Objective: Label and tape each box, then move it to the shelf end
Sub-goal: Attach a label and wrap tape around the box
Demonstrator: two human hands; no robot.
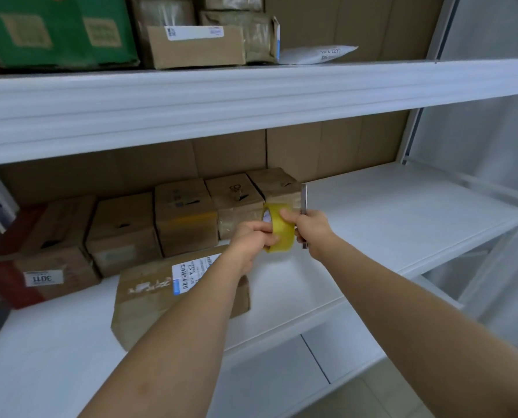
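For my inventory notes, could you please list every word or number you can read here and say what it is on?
"3011", seen upside down: white sticker on the red-taped box, middle shelf.
Shipping label on the front box: barcode and print too blurred to read.
Handwriting on the white mailer, top shelf: illegible.
Label on the top-shelf box: too small.

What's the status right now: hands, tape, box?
Left hand and right hand both grip tape roll; right also holds a pen. Labelled box untaped below. Nothing blocking.
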